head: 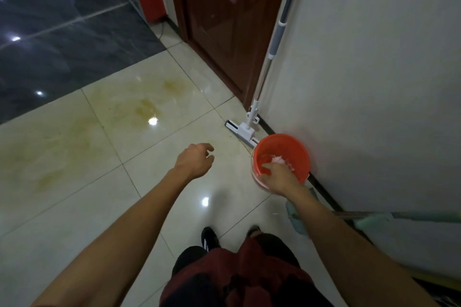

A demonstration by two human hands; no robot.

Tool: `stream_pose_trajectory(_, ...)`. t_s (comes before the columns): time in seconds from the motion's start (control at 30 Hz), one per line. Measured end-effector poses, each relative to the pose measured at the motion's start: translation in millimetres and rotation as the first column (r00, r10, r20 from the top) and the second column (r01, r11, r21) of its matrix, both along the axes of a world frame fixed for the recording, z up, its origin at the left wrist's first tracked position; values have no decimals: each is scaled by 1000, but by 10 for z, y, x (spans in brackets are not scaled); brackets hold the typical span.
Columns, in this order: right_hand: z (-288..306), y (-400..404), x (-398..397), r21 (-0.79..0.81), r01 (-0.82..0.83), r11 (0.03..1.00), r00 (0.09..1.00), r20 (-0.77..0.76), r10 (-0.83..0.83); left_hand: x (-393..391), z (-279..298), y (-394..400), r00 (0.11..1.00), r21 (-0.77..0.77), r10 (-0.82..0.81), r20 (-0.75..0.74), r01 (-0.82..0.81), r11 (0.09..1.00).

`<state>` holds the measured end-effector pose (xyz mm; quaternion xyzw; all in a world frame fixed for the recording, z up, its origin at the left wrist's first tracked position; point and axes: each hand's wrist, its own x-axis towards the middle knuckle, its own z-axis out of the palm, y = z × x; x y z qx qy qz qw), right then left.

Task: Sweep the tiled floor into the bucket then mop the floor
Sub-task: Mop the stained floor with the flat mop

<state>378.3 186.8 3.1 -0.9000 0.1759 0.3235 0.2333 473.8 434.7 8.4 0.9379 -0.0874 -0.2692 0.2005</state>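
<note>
So from where I stood, the sweeping part looked pretty much wrapped up. The red bucket (282, 157) sat against the wall at about 2 o'clock from the person's feet, with pale pinkish scraps (279, 159) in the bottom. The right hand (279, 178) was at the bucket's near rim, reaching in; I couldn't tell if its fingers were gripping the rim or just resting there. The left hand (195, 161) hung free over the tiled floor (74, 207) at 12 o'clock, fingers loosely curled, holding nothing.

Mopping? Not started, I'd say. The mop (252, 122) was leaning on the wall just beyond the bucket, head down on the floor, and yellowish stains (147, 107) were spread across the tiles at 10 to 11 o'clock. A green-headed broom (374, 219) lay by the wall at 3 o'clock.
</note>
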Motion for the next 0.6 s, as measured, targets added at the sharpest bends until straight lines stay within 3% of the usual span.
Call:
stream_pose_trajectory(0.2, -146, -266, 689, -14, 66, 998, 998, 7, -65, 774, -73, -276, 999, -13, -50, -19, 49, 999)
stream_pose_trajectory(0.37, -598, -710, 1470, 2, 73, 997, 997, -13, -73, 1500, 15, -492, 997, 19, -75, 2, 75, 997)
stream_pose_trajectory(0.5, -108, -823, 1919, 122, 127, 984, 988, 68, -136, 2080, 48, -714, 998, 13, -66, 14, 66, 998)
stream_pose_trajectory(0.6, -50, -1019, 2289, 108, 208, 972, 976, 48, -214, 2441, 59, -949, 999, -40, -42, -16, 42, 998)
